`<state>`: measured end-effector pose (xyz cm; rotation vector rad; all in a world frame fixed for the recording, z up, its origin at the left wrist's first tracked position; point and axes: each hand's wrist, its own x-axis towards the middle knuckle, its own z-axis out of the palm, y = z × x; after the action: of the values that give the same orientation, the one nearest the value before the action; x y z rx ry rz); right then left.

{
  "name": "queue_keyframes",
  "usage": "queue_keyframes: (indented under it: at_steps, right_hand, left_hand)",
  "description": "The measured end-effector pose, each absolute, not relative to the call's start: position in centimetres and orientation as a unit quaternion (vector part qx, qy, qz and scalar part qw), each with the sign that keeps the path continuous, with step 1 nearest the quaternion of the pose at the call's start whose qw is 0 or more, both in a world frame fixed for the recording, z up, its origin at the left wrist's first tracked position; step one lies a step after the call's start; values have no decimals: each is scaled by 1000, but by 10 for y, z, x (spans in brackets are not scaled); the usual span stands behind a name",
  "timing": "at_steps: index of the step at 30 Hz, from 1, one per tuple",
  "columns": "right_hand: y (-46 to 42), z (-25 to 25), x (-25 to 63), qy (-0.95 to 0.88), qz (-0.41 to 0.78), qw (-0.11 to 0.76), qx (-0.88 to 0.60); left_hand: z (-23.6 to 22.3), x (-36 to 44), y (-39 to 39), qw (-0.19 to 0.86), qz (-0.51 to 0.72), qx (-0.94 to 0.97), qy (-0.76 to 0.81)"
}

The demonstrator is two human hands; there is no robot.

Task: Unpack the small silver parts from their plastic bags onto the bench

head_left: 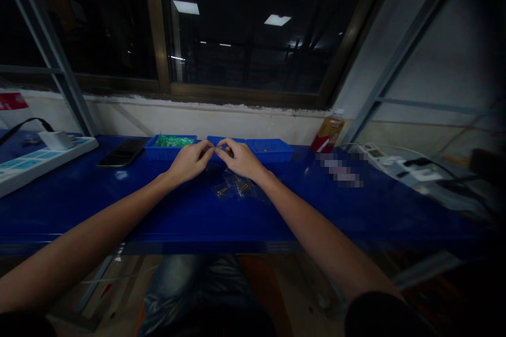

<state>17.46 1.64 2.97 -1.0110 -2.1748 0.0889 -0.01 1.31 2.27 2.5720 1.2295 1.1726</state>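
Observation:
My left hand (192, 160) and my right hand (240, 158) meet at the fingertips above the blue table. Both are closed in a pinch, and what sits between the fingers is too small and dark to name. Below my right hand lie several small clear plastic bags (242, 187) with thin brass-coloured pieces inside. Behind my hands stand three blue bins: the left bin (155, 154) holds green plastic packets (174, 140), the middle bin (215, 140) is partly hidden by my hands, and the right bin (274, 157) shows indistinct contents.
A dark phone (122, 152) lies left of the bins, near a white power strip (51, 160) with a plugged-in adapter. At the right stand a drink bottle (329, 132) and another power strip (422, 172) with cables. A window and metal posts rise behind the table (169, 221).

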Motion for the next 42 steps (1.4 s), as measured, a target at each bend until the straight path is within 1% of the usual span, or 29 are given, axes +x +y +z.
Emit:
queue_keyframes:
  at_steps: [9,14,17,20,23,25,29,32,36,42]
  right_hand:
    - [16,33,176,-848,22,379,-371]
    - [17,34,178,-847,29,366,-386]
    - [16,33,176,-846,40,360,-392]
    - [17,31,176,-849,45,365,-380]
    - [24,31,182,-852,12,360,-379]
    - [33,30,191,-838,-27,362,-408]
    - [53,27,217,-780,-107,348,-509]
    - [61,23,229,-739,-126,317,-581]
    - [63,21,232,-725,-110,285,-617]
    - [65,19,234,-742,-82,299,-595]
  left_hand:
    - [25,0,11,48,380,830,406]
    - [22,0,12,22,398,839,371]
    - [22,0,12,8,402,834,378]
    - [23,0,13,17,397,830,392]
    - [22,1,15,55,359,838,407]
    - [18,3,15,77,311,853,411]
    - [7,12,6,104,150,896,404]
    - [4,23,-8,123,49,911,389]
    - [8,40,-20,98,21,923,372]
    - [15,81,-14,98,28,933,346]
